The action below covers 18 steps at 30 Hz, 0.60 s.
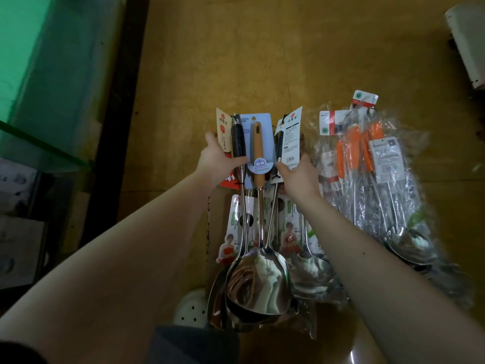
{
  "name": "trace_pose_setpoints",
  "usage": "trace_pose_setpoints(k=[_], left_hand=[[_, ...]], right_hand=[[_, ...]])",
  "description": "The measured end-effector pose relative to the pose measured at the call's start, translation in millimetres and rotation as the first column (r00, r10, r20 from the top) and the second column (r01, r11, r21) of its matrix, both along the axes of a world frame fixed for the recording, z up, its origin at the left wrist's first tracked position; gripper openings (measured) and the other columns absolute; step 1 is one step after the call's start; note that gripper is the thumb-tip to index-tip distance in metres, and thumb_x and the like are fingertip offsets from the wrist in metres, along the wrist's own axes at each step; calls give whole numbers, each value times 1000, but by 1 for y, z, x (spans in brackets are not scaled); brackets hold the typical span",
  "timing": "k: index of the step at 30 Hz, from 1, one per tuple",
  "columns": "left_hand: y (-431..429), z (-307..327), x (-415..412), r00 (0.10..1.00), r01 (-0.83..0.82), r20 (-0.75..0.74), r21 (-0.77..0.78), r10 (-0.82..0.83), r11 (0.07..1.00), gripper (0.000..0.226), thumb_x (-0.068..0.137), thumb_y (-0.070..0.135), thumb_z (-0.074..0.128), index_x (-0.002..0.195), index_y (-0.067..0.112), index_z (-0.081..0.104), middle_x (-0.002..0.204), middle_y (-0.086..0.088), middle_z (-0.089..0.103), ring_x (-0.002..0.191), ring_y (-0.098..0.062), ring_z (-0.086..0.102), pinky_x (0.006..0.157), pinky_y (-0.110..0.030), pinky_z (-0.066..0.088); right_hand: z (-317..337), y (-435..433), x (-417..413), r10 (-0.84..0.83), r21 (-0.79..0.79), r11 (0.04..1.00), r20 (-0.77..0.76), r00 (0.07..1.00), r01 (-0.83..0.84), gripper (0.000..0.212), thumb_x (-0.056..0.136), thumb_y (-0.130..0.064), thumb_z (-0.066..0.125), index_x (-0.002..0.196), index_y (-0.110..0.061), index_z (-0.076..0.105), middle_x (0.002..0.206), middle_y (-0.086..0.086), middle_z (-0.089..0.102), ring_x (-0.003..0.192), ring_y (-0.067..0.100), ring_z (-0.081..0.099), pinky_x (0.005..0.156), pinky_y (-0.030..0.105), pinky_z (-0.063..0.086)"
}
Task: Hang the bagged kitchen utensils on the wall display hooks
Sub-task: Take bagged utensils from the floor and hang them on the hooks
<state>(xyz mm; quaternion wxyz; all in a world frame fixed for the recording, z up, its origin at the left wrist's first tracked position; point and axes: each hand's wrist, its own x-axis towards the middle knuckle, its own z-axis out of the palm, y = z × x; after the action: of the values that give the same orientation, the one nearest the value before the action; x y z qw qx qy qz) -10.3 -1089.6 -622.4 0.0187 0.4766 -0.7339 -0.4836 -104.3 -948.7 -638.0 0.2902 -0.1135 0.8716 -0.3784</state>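
Head view looks at a brown wall board (236, 61) where many kitchen utensils hang, and both bare arms reach up to it. The left hand (214, 160) grips the black-handled spatula (237, 143) at its handle. The thumb lies across the front and the other fingers are curled behind a beige and red card.

Just beside it, at the middle, is the wooden-handled spatula (258, 145) on a blue card, and its shiny blade hangs low in front of the others. On the right of this one is the dark-handled ladle (278, 145) with a white card. The right hand (299, 174) pinches this card near its lower edge, with the thumb on the front and one finger up beside the right edge. The three utensils are pressed close together between the two hands, near the middle of the board.

Behind them, lower on the board, hang more spatulas (236, 232) with cards that show a person in red. Toward the right edge of the board hangs a bundle of bagged ladles (367, 153) with orange handles, in clear wrinkled plastic, apart from both hands.

A green glass shelf (39, 88) stands at the left of the board. A white perforated disc (190, 310) shows near the bottom.
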Motion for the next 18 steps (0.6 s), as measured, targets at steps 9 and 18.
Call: trace_pose_setpoints(k=[9,18], left_hand=[[6,-2,23,997,49,-67,-4,-49,999,98,76,27,78,146,13,12,145,-8,35,135,-22,32,106,-38,33],[10,8,20,997,73,-9,-89,-74,993,102,78,32,77,150,20,6,146,-14,17,132,-30,34,107,-39,33]], right_hand=[[17,21,41,92,-2,995,-244,965,-96,90,90,-16,62,151,-15,-4,153,21,7,107,32,57,77,27,44],[3,40,76,446,351,886,-461,767,-305,69,75,-3,70,131,-12,33,143,32,16,119,48,40,96,55,44]])
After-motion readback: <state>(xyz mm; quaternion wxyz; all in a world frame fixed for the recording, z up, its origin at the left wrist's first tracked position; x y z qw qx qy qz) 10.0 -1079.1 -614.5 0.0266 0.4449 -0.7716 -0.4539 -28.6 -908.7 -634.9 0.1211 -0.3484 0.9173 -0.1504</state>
